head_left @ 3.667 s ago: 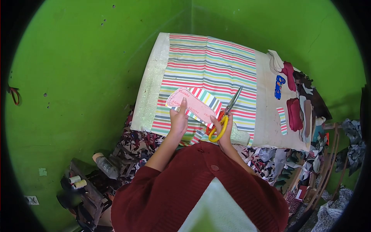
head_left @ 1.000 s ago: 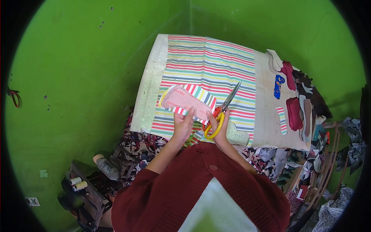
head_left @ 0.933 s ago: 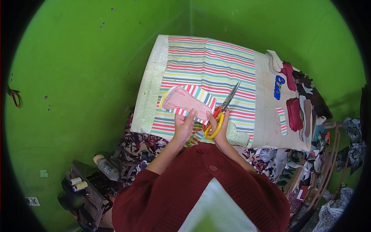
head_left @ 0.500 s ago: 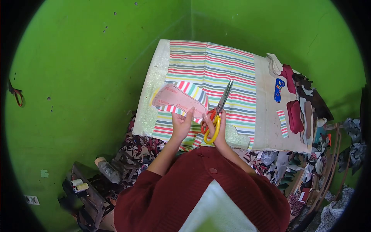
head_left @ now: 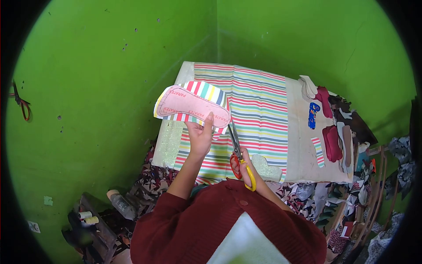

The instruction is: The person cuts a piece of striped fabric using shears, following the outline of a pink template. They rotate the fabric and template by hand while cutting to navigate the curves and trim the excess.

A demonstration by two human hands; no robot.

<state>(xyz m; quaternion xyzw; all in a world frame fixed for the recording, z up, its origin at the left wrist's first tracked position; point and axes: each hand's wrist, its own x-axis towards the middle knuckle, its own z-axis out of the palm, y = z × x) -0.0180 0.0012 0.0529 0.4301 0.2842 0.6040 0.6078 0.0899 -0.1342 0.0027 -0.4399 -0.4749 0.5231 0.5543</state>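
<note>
My left hand [head_left: 200, 137] pinches a striped fabric piece [head_left: 205, 90], thumb on top, lifted above the work surface. On that piece lies a pink insole-shaped sheet [head_left: 189, 104] printed with red PARATEX lettering and dark outline marks. My right hand [head_left: 247, 163] grips scissors [head_left: 236, 143] with one red and one yellow handle. Their blades are slightly parted and point up, the tips right at the right-hand edge of the striped piece. Beneath both hands spreads a larger striped cloth [head_left: 259, 105].
On the right of the pale work surface [head_left: 299, 152] lie maroon pieces [head_left: 332, 144], a blue patterned piece [head_left: 313, 115] and a small striped piece [head_left: 318, 152]. Fabric scraps [head_left: 290, 193] fill the area below. Another pair of scissors [head_left: 21, 102] hangs on the green wall. Thread spools [head_left: 91, 220] stand lower left.
My left hand has raised the striped piece and shifted it left. The scissors have swung from pointing up-right to up-left, their blades now parted at the piece's edge.
</note>
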